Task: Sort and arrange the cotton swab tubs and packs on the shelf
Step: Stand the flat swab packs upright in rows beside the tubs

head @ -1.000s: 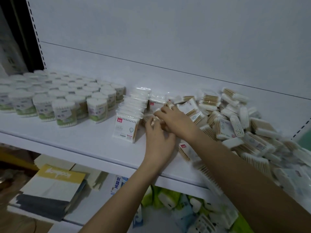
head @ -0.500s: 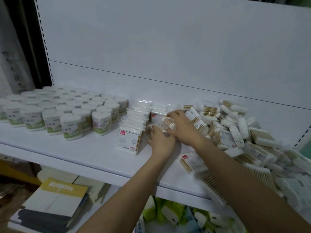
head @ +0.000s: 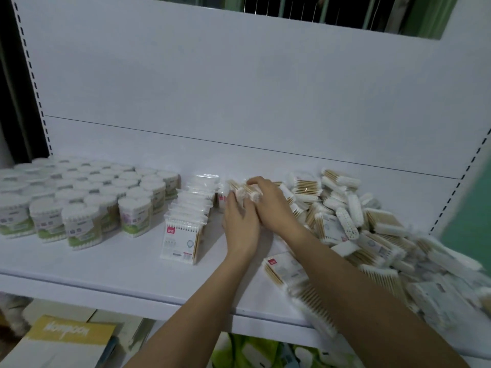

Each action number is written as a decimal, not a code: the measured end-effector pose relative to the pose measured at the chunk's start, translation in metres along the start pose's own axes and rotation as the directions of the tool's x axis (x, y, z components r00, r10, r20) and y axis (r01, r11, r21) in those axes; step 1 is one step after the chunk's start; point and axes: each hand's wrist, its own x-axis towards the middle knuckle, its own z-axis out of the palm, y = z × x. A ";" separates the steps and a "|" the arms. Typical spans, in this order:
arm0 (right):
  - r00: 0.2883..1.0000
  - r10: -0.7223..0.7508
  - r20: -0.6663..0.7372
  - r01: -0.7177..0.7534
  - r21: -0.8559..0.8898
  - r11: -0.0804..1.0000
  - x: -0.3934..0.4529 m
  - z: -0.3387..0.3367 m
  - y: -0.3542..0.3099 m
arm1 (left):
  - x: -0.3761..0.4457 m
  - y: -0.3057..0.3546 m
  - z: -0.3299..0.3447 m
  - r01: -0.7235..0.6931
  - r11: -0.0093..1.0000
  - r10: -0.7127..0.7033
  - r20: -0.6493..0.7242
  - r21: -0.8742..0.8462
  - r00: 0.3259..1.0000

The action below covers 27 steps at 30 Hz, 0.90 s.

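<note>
So the pack of swabs point(head: 245, 192) being handled sits mid-shelf, right behind the upright row of packs point(head: 186, 229) and at the left edge of the loose pile point(head: 372, 235). Its long axis runs roughly left-back to right-front, with the white cotton tips facing the camera and the wooden sticks pointing away toward the back panel point(head: 239, 88). Both hands are on it: the left hand point(head: 240, 227) comes up from below with its fingers curled onto the near end, and the right hand point(head: 273, 205) wraps over the top from the right, fingers curled around it. So the pack pokes out above and just beyond the fingertips of both. Off to the left, the round tubs point(head: 79, 203) stand grouped on the white shelf point(head: 119, 269). A yellow-topped box point(head: 66, 338) sits below.
</note>
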 end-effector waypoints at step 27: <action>0.898 0.412 0.154 -0.438 0.243 0.865 -0.080 -0.237 0.169 | -0.073 0.076 0.225 -0.716 0.302 0.354 0.624 0.629 0.697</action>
